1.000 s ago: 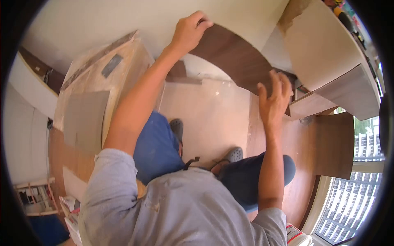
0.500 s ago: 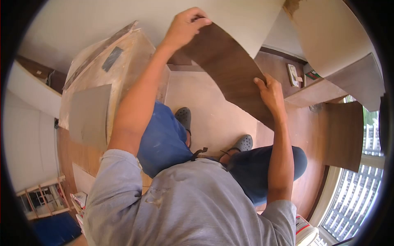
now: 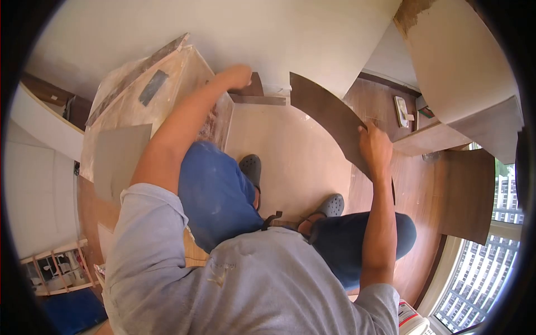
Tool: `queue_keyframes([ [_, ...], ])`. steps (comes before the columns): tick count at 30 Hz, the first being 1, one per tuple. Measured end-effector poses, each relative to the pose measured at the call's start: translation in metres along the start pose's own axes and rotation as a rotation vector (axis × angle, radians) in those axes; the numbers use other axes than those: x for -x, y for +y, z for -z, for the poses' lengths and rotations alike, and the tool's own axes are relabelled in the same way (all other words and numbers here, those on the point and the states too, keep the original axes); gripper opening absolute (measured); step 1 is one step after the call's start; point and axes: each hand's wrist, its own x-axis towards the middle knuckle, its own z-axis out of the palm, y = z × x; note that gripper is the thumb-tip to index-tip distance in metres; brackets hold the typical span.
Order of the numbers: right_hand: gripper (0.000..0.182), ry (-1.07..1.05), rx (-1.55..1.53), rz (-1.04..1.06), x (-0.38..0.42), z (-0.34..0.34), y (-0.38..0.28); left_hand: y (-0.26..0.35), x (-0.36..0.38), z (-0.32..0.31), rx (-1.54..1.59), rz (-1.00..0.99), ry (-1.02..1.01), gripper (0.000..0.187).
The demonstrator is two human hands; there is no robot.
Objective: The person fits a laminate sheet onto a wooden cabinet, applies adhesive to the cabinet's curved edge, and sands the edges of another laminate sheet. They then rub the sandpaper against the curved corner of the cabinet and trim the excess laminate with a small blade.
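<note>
A thin dark brown laminate sheet (image 3: 326, 111) hangs in front of me, curved and turned nearly edge-on. My right hand (image 3: 377, 148) is closed around its near right end, thumb on the upper edge. At the upper left, my left hand (image 3: 239, 77) is curled shut, apart from the sheet, its fingertips hidden behind the knuckles. Right beside it shows a small dark brown piece (image 3: 256, 85); I cannot tell whether the fingers hold it. Below the sheet, a pale board (image 3: 279, 131) lies between my feet.
To the left stands a worn wooden box (image 3: 184, 84) with a grey sheet (image 3: 120, 162) against its side. Another brown sheet (image 3: 466, 195) stands at the right by the slatted window (image 3: 474, 273). A white-handled tool (image 3: 402, 111) lies on the floor at upper right.
My left hand has let go of the sheet's far end and dropped lower. The sheet has tilted more edge-on, still in my right hand, which has shifted slightly down.
</note>
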Motion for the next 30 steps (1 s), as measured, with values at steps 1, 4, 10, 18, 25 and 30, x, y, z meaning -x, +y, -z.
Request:
queue_keyframes([
  [1, 0.028, 0.008, -0.006, -0.011, -0.001, -0.001, 0.001, -0.012, -0.001, -0.031, -0.138, -0.017, 0.06, 0.017],
  [4, 0.026, 0.004, -0.002, -0.021, -0.013, -0.005, -0.009, -0.033, -0.017, -0.085, -0.208, 0.032, -0.073, 0.016],
  [10, 0.025, 0.047, -0.02, 0.092, -0.092, -0.035, -0.053, -0.061, -0.042, -0.148, -0.359, 0.085, 0.137, 0.016],
  [18, 0.024, -0.078, -0.048, 0.212, -0.168, -0.12, -0.103, -0.089, -0.059, -0.19, -0.4, 0.098, -0.133, 0.018],
  [25, 0.025, -0.138, -0.162, 0.381, -0.222, -0.182, -0.176, -0.056, -0.057, -0.18, -0.142, -0.08, 0.16, 0.019],
  [30, 0.022, -0.209, -0.221, 0.494, -0.234, -0.207, -0.199, 0.002, -0.054, -0.09, -0.007, -0.368, 0.265, 0.017],
])
